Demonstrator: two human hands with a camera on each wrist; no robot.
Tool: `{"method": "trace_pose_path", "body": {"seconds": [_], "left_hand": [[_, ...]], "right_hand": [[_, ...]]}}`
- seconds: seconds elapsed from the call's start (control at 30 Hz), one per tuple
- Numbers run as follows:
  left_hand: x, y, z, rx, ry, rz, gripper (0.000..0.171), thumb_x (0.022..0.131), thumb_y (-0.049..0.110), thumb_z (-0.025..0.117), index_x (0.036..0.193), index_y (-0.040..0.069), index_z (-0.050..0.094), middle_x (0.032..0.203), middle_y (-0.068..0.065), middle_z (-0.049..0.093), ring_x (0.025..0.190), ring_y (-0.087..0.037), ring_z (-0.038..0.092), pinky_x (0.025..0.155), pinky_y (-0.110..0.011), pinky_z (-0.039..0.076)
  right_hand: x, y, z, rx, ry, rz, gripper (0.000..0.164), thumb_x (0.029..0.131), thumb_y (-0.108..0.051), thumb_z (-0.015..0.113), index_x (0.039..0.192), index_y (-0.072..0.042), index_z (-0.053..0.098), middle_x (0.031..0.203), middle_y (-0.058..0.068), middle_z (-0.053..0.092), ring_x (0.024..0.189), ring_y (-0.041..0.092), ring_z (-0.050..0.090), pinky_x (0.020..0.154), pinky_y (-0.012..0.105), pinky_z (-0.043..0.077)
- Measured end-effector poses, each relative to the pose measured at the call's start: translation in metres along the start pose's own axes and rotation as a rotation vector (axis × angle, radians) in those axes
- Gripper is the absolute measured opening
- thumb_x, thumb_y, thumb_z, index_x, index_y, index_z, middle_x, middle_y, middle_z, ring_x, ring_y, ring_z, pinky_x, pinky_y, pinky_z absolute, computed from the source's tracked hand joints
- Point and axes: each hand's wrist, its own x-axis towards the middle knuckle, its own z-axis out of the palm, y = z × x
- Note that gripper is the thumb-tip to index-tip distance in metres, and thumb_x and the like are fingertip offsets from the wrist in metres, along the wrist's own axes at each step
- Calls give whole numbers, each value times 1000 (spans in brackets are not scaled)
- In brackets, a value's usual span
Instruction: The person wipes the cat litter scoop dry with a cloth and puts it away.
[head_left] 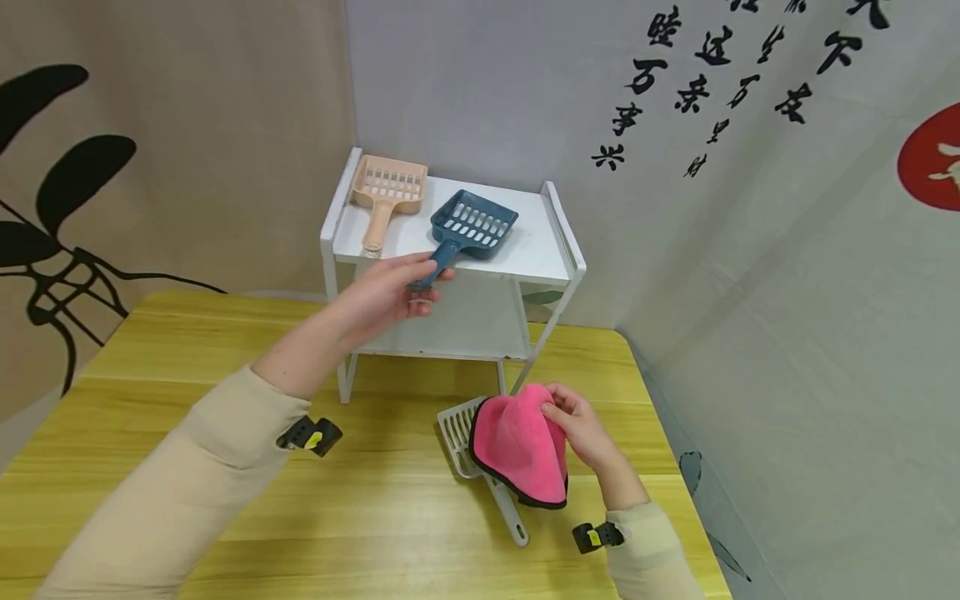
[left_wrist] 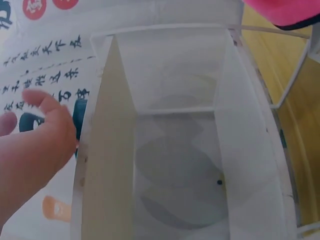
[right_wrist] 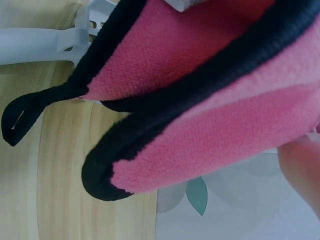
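Note:
My left hand (head_left: 390, 292) grips the handle of a dark blue litter scoop (head_left: 474, 225), whose slotted pan is over the right part of the top shelf. In the left wrist view the shelf edge and my fingers hide most of that scoop. A pink cloth (head_left: 521, 446) with black edging hangs from my right hand (head_left: 581, 423), pinched between thumb and fingers. Behind the cloth, a light grey litter scoop (head_left: 506, 508) lies on the table, its pan partly covered from view. The black hanging loop (right_wrist: 22, 115) of the cloth shows in the right wrist view.
A white two-tier rack (head_left: 558, 229) stands at the back of the wooden table (head_left: 360, 517). On its top shelf, at the left, lies a beige litter scoop (head_left: 390, 183). A printed curtain (head_left: 480, 83) hangs behind the rack.

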Motion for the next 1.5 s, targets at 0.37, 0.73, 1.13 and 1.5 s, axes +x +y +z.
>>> {"method": "trace_pose_path", "body": {"seconds": [0.37, 0.73, 1.13, 1.5], "left_hand": [[-7, -9, -9, 14, -57, -26, 41, 101, 12, 37, 136, -8, 33, 89, 7, 65, 66, -3, 51, 64, -14, 45], [8, -13, 1, 25, 20, -29, 39, 101, 15, 38, 134, -6, 38, 93, 8, 61, 70, -2, 49, 65, -12, 44], [12, -17, 4, 94, 151, -29, 42, 98, 17, 49, 134, -2, 42, 95, 2, 56, 74, -4, 53, 69, -14, 47], [19, -17, 7, 329, 214, -78, 31, 94, 34, 55, 104, 4, 57, 98, -1, 60, 70, -8, 51, 64, -18, 44]], "right_hand": [[-8, 5, -10, 12, 15, -25, 18, 98, -10, 47, 100, -24, 57, 92, -13, 60, 81, 1, 57, 70, 17, 49], [-9, 4, -8, 20, 20, -19, 18, 97, -9, 47, 100, -23, 58, 91, -13, 61, 81, 1, 58, 70, 16, 49], [-8, 4, -6, 14, 12, -28, 13, 97, -7, 46, 103, -13, 56, 91, -12, 61, 80, 2, 57, 70, 16, 49], [-5, 7, -6, 28, 4, -33, 19, 97, -8, 47, 101, -23, 58, 93, -13, 61, 82, 1, 58, 71, 16, 50]]}}
